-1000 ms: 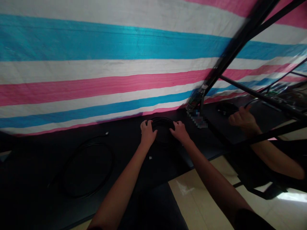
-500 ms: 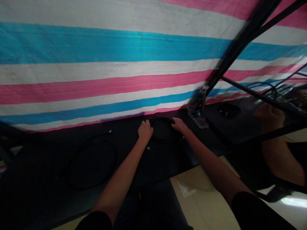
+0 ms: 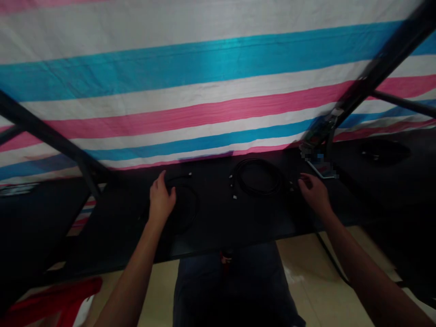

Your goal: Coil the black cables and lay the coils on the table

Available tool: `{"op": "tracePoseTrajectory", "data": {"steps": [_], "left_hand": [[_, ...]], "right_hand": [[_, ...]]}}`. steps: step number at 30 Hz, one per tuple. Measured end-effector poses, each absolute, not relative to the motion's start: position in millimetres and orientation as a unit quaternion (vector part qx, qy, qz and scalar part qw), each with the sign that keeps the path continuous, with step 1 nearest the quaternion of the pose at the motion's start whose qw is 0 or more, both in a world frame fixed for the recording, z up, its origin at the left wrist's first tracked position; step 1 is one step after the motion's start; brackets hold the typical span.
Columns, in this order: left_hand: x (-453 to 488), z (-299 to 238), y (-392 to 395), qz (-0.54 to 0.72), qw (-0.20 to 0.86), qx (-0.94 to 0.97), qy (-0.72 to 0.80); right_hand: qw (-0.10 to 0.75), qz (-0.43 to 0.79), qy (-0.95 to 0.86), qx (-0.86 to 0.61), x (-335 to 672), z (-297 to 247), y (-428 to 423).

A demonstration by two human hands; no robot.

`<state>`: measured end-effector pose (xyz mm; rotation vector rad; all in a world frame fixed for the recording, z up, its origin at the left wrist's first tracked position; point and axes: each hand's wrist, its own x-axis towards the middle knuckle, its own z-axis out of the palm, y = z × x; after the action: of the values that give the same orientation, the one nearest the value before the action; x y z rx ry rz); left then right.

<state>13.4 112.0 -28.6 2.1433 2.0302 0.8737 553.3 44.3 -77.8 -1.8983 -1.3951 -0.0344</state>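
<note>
Cable (image 3: 197,204) looped by the nearer left hand (image 3: 161,199) is lying mostly rightward of it, thumb and fingers standing parted, nothing visibly held, the half-curled right hand's (image 3: 314,190) hold being indeterminable.

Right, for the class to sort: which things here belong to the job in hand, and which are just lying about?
Apparently in the job:
left hand, at the left cable loop
right hand, beside the right cable coil
pale plug, left of that coil

Apparently lying about:
bottle, back right
pixelated item, below the bottle
red item, lower left
</note>
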Motion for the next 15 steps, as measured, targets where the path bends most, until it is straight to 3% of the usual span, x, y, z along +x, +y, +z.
{"op": "tracePoseTrajectory", "data": {"steps": [2, 5, 10, 15], "left_hand": [[-32.4, -33.8, 108.3, 0.202, -0.002, 0.647, 0.735], [-70.4, -47.8, 99.0, 0.151, 0.029, 0.635, 0.757], [-73.7, -60.6, 85.5, 0.196, 0.072, 0.663, 0.719], [-58.8, -59.8, 75.4, 0.268, 0.131, 0.656, 0.693]], "right_hand": [[0.423, -0.037, -0.552, -0.718, 537.1, -76.1, 29.0], [0.460, -0.049, -0.565, -0.683, 494.7, -69.5, 17.2], [0.498, 0.009, -0.613, -0.613, 403.0, -56.1, 28.8], [0.472, 0.138, -0.701, -0.517, 325.1, -50.2, 63.0]]}}
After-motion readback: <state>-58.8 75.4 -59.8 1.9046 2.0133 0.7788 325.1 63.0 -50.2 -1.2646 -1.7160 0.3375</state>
